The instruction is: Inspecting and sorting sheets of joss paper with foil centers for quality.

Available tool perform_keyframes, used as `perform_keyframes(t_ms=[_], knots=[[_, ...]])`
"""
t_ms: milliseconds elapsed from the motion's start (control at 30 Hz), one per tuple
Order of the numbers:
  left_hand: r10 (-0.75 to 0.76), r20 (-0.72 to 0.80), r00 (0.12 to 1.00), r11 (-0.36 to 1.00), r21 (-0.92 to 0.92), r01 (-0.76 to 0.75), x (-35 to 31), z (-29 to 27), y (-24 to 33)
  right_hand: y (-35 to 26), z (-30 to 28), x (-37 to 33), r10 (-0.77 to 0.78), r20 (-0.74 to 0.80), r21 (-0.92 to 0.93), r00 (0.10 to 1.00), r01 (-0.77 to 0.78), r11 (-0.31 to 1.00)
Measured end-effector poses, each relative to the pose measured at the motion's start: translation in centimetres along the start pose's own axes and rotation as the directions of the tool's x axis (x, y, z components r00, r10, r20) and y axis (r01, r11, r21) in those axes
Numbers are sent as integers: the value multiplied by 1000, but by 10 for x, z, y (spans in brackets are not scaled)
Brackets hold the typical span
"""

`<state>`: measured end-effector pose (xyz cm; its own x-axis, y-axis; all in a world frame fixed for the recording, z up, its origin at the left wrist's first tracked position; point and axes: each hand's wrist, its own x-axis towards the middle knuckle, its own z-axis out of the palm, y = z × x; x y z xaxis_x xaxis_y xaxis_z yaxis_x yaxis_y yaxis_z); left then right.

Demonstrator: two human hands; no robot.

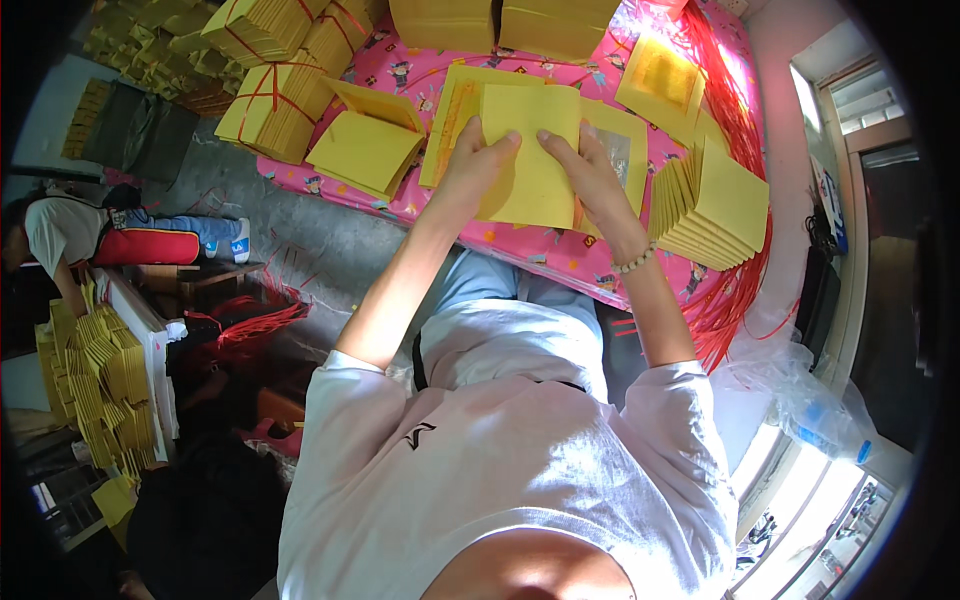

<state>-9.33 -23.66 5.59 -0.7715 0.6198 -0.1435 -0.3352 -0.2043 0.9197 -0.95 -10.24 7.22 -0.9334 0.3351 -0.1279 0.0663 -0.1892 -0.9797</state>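
Both hands grip a yellow sheet of paper (530, 185) by its two sides, above the table. My left hand (480, 160) pinches the left edge, thumb on top. My right hand (592, 170) holds the right edge in the same way, its thumb lying on the face; a beaded bracelet is on that wrist. Under the held paper lie more yellow sheets (452, 105), some with orange print. A folded yellow paper stack (365, 150) sits left of my hands. On the right, a fanned stack of folded yellow papers (715, 200) stands near the table edge.
A pink patterned cloth (400, 75) covers the table. Yellow bundles (275, 105) tied with red cord stand at the back left. Long red strings (735, 120) hang down the right side. At far left, a person (65, 230) works beside piled yellow papers (105, 370).
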Motion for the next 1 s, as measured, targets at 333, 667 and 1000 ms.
perform_keyframes(t_ms=[333, 667, 1000], knots=[[-15, -41, 999, 1000, 9, 15, -4, 3, -2, 4, 0, -5, 58, 16, 85, 998, -59, 995], [154, -23, 988, 988, 27, -153, -16, -2, -8, 11, -10, -13, 23, 75, 10, 997, -24, 1000], [221, -7, 975, 969, 112, -219, -43, 7, 1, -4, -2, -21, -46, -37, 120, 998, 50, 991]])
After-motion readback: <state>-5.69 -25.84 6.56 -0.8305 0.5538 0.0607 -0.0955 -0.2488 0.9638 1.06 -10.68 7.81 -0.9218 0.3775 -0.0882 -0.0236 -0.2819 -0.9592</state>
